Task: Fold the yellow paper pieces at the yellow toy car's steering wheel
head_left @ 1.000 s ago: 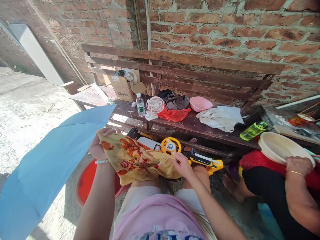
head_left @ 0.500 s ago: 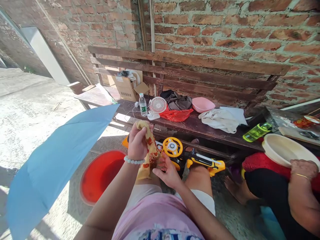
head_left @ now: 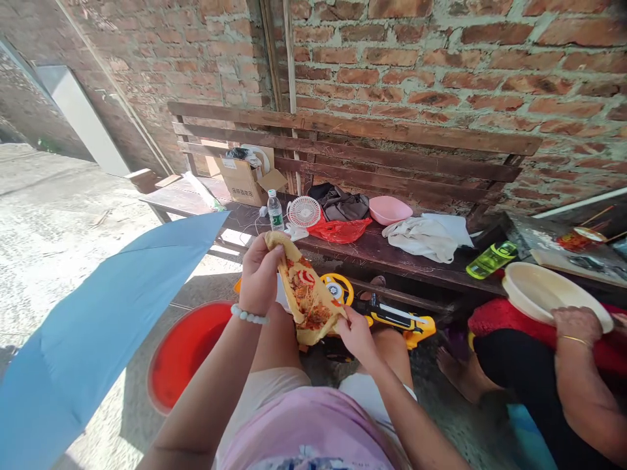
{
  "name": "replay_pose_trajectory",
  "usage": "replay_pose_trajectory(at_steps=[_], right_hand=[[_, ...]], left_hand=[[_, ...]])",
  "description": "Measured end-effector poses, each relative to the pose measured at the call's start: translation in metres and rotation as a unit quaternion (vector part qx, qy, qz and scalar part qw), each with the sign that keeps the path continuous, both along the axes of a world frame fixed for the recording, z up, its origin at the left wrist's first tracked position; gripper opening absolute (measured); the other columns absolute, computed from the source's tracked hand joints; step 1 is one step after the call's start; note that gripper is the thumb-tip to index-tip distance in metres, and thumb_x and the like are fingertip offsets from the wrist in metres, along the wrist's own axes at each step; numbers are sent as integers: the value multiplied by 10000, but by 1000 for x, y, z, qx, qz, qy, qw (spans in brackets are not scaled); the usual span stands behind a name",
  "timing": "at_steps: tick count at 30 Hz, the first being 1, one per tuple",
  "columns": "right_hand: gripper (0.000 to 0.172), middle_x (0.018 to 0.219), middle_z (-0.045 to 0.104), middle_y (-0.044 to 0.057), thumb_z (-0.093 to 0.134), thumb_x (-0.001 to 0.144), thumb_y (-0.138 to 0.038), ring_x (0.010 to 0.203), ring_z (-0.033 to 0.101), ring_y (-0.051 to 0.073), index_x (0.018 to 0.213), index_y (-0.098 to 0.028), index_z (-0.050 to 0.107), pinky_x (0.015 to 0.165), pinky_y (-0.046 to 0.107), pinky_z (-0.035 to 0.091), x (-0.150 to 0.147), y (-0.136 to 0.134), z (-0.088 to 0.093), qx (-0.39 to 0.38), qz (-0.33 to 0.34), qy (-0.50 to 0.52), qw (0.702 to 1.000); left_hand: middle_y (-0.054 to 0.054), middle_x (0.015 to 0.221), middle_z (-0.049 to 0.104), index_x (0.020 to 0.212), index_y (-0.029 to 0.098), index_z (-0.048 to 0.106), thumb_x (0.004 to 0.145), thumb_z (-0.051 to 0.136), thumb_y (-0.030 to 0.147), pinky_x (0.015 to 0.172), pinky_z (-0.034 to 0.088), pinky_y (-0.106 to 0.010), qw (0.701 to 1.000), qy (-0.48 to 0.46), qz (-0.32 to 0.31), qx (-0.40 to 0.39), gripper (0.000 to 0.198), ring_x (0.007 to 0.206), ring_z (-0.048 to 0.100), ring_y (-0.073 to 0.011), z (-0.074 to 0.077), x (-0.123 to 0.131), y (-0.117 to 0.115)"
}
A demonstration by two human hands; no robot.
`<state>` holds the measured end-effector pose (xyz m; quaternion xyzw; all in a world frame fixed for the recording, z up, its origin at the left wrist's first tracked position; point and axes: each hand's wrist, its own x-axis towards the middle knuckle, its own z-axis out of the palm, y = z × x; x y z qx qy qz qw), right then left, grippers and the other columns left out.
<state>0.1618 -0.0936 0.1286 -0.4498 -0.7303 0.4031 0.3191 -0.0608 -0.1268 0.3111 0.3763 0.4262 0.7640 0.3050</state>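
A floppy tan flatbread (head_left: 313,297), spread with reddish sauce and bits of filling, is stretched between my hands above my lap. My left hand (head_left: 260,274), with a pale bead bracelet at the wrist, closes around its upper left end. The thumb lies on the top face. At the lower right edge, my right hand (head_left: 359,334) pinches the bread between thumb and fingers. Its filled side faces up toward me. Behind and below it, a toy with a yellow steering wheel (head_left: 349,287) is partly hidden.
A wooden bench (head_left: 343,254) holds a cardboard box (head_left: 241,185), a water bottle (head_left: 275,212), a fan (head_left: 304,212) and a pink bowl (head_left: 390,210). A red basin (head_left: 166,365) and blue umbrella (head_left: 112,313) are left. On the right, another person's hand grips a cream basin (head_left: 524,294).
The flatbread has been spread wider, showing more filling. My right hand, loose beside it before, now grips its lower edge, farther right. The view has shifted slightly.
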Motion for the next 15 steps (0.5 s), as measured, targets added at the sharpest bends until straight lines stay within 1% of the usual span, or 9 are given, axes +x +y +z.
replay_pose_trajectory(at_steps=[3, 4, 5, 7, 9, 12, 15], right_hand=[[352, 852, 774, 56, 521, 900, -445, 748, 681, 213, 978, -200, 761, 693, 311, 553, 47, 28, 37, 40, -59, 24, 997], [354, 830, 766, 55, 545, 897, -475, 732, 673, 206, 943, -198, 760, 680, 303, 548, 61, 36, 52, 53, -84, 32, 995], [353, 834, 765, 53, 572, 894, -488, 730, 673, 200, 954, -199, 764, 680, 298, 550, 73, 41, 65, 55, -97, 37, 993], [352, 868, 774, 56, 627, 883, -507, 739, 684, 196, 968, -199, 775, 689, 296, 562, 90, 49, 90, 52, -95, 50, 993], [354, 883, 780, 57, 671, 873, -520, 739, 690, 193, 968, -200, 788, 701, 301, 574, 100, 52, 109, 52, -82, 56, 994], [361, 848, 773, 49, 709, 852, -535, 708, 676, 187, 948, -199, 800, 687, 308, 571, 103, 62, 124, 69, -84, 55, 993], [373, 838, 771, 48, 725, 830, -537, 704, 667, 187, 955, -195, 802, 683, 312, 560, 99, 87, 124, 67, -91, 68, 991]], left_hand=[[17, 778, 673, 822, 231, 745, 756, 798, 294, 702, 537, -274, 999, -21, 37, 12, 106, 733, 635, -159, -5, -25, -3], [12, 782, 682, 821, 225, 747, 755, 793, 285, 706, 542, -277, 999, -27, 43, 8, 100, 735, 645, -163, -8, -32, -5], [6, 792, 693, 829, 219, 752, 756, 788, 281, 711, 547, -281, 998, -32, 46, 2, 102, 741, 656, -169, -11, -38, -6], [-4, 809, 716, 847, 214, 767, 757, 782, 279, 713, 559, -281, 998, -42, 44, -2, 112, 748, 673, -175, -16, -47, -8], [-2, 808, 731, 830, 219, 775, 747, 785, 280, 699, 568, -270, 998, -51, 41, 5, 103, 740, 677, -169, -21, -53, -10], [-8, 813, 749, 802, 225, 781, 729, 803, 300, 703, 582, -271, 998, -54, 34, 9, 107, 748, 688, -177, -24, -61, -13], [-45, 890, 777, 888, 208, 810, 722, 823, 340, 754, 595, -312, 999, -49, 1, -12, 213, 812, 713, -214, -31, -67, -8]])
